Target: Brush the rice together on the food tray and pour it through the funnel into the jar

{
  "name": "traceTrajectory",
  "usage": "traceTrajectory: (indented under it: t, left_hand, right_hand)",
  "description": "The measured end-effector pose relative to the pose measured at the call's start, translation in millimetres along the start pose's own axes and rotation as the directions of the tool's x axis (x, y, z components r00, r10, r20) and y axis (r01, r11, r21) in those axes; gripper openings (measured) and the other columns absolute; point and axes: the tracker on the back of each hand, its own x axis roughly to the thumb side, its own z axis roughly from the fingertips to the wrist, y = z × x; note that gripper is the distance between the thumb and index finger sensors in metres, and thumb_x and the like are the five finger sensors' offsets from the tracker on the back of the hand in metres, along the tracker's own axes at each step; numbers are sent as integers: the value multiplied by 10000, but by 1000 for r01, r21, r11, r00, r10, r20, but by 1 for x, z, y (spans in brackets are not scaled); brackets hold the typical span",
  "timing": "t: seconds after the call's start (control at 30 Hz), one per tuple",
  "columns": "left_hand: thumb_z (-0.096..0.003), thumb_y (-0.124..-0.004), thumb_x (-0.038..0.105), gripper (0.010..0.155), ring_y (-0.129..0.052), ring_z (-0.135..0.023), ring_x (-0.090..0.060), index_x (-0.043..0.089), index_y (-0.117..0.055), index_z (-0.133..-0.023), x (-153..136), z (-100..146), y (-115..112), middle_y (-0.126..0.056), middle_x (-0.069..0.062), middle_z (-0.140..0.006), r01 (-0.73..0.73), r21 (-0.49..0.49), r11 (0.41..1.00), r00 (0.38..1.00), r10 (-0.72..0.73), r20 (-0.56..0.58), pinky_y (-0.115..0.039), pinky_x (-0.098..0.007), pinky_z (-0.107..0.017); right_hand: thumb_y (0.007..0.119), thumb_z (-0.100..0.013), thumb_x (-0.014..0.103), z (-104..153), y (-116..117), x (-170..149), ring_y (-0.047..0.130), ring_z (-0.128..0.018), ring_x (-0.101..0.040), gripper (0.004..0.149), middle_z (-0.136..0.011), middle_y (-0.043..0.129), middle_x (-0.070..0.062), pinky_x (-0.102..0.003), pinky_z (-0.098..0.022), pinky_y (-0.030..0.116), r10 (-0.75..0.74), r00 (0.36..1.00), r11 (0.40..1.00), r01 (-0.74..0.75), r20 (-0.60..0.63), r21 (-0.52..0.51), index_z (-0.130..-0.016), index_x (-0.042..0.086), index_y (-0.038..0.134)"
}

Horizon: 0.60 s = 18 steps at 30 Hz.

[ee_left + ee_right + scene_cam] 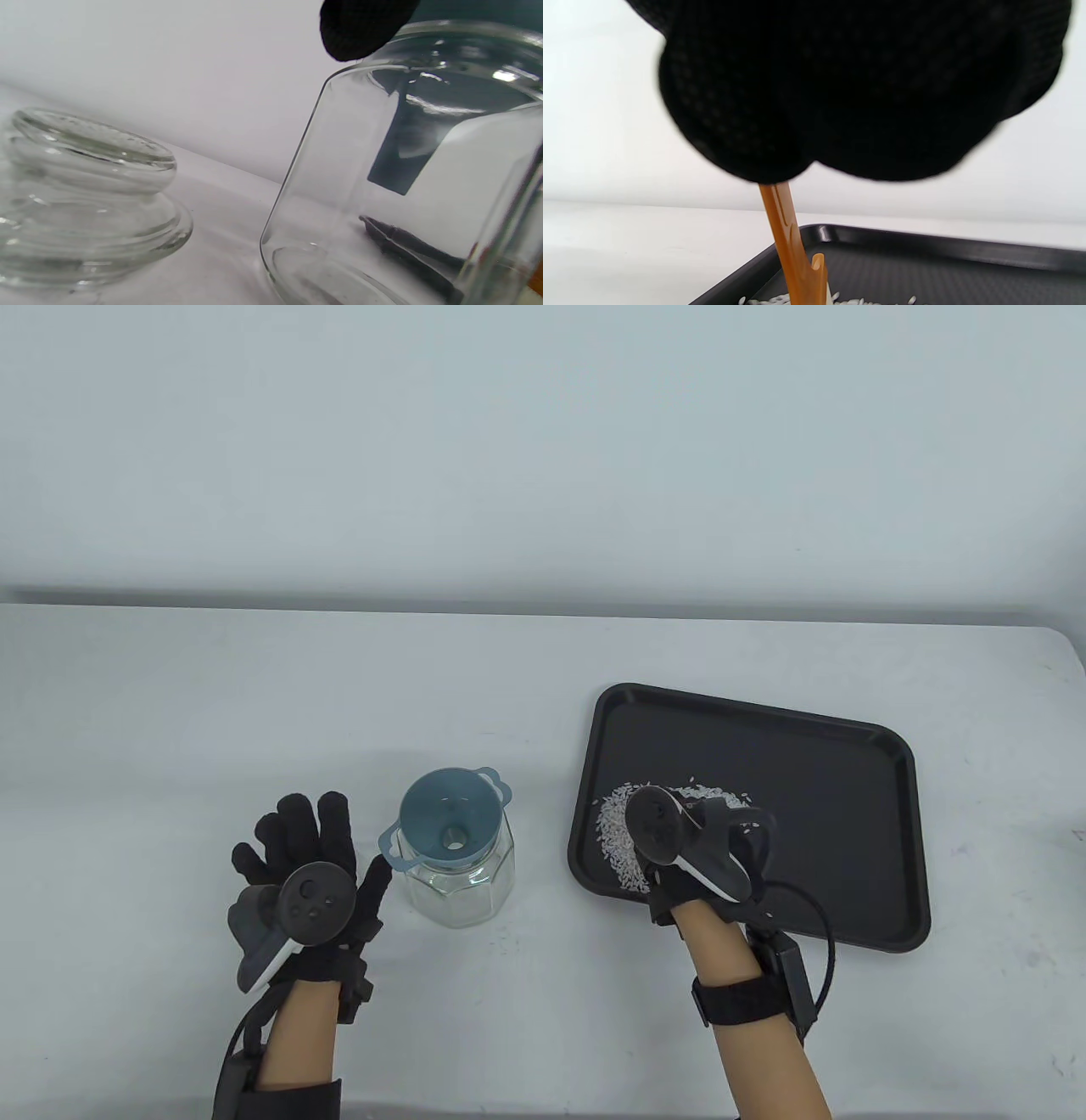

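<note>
A clear faceted glass jar (462, 891) stands on the table with a blue-grey funnel (450, 814) seated in its mouth. In the left wrist view the funnel's spout (398, 156) shows through the jar (382, 190). My left hand (297, 831) lies just left of the jar, fingers spread and holding nothing; one fingertip (360, 29) is at the jar's shoulder. My right hand (679, 831) hovers over the black food tray (848, 831) and grips a brush by its orange handle (791, 250). The brush end stands in the white rice (618, 836), heaped near the tray's left edge.
A glass lid (85, 203) sits on the table left of the jar; in the table view my left hand hides it. A white wall rises behind the table. A cable runs from my right wrist across the tray's front rim (848, 937).
</note>
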Motion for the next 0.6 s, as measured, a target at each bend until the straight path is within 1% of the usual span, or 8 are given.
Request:
traceTrajectory:
  t: [0.13,0.2,0.23,0.3,0.33,0.4,0.47,0.6]
  left_hand:
    - [-572,-616,455,851,-115,-951,-793,43,-121,-1128,0,0,0,-74,-426,-1113,-12,-1,1000,1000,12,-3,-6,-851,-511]
    - [-572,-616,456,851,-116,-951,-792,43,-121,-1128,0,0,0,-73,-428,-1112,-13,0,1000,1000,13,-2,-6,-851,-511]
    - [-572,-616,456,852,-115,-952,-792,43,-120,-1128,0,0,0,-74,-426,-1113,-15,0,1000,1000,15,-3,-6,-851,-511]
    - [-572,-616,457,853,-115,-951,-793,42,-120,-1129,0,0,0,-76,-420,-1116,-18,0,1000,1000,18,-4,-6,-851,-511]
    - [-573,-615,458,852,-115,-952,-792,43,-120,-1128,0,0,0,-73,-429,-1112,-20,-1,1000,1000,20,-5,-6,-851,-511]
    - [-573,-615,458,853,-114,-950,-794,42,-120,-1129,0,0,1,-73,-432,-1111,-25,0,1000,1000,25,-6,-6,-851,-511]
    - [-573,-615,458,853,-115,-950,-793,43,-119,-1128,0,0,1,-74,-423,-1114,-29,2,1000,1000,29,-6,-6,-851,-511]
    - [-572,-616,459,854,-117,-950,-794,42,-120,-1128,0,0,1,-76,-433,-1110,-31,-1,1000,1000,31,-5,-7,-852,-510]
  right_hand:
    - [671,-504,354,3,-17,-10,1004,-109,-190,450,-230,985,55,-497,-359,818,188,982,982,-188,-11,12,-521,-18,924]
    - [673,-505,359,4,-19,-21,1003,-114,-189,448,-235,983,56,-495,-366,816,354,934,934,-352,-35,52,-526,-11,923]
    - [674,-506,362,5,-15,-31,1003,-116,-188,447,-237,983,58,-495,-370,816,445,894,892,-437,-52,113,-528,-9,923]
    - [664,-511,370,5,-4,-45,1006,-127,-176,446,-244,981,72,-486,-378,818,502,862,849,-475,-70,233,-535,5,920]
    - [661,-512,371,6,3,-51,1008,-126,-173,446,-245,981,74,-485,-377,820,482,872,851,-445,-80,278,-534,8,920]
    - [653,-513,370,7,16,-61,1006,-133,-174,453,-249,977,69,-485,-375,819,307,944,906,-251,-122,341,-535,-1,912]
    - [675,-503,354,6,17,-57,998,-101,-200,459,-222,978,41,-503,-361,813,212,968,954,-176,-134,242,-508,-34,920]
    - [663,-507,357,-1,12,-28,998,-102,-190,461,-223,974,50,-497,-362,817,42,997,976,-27,-65,216,-511,-30,914]
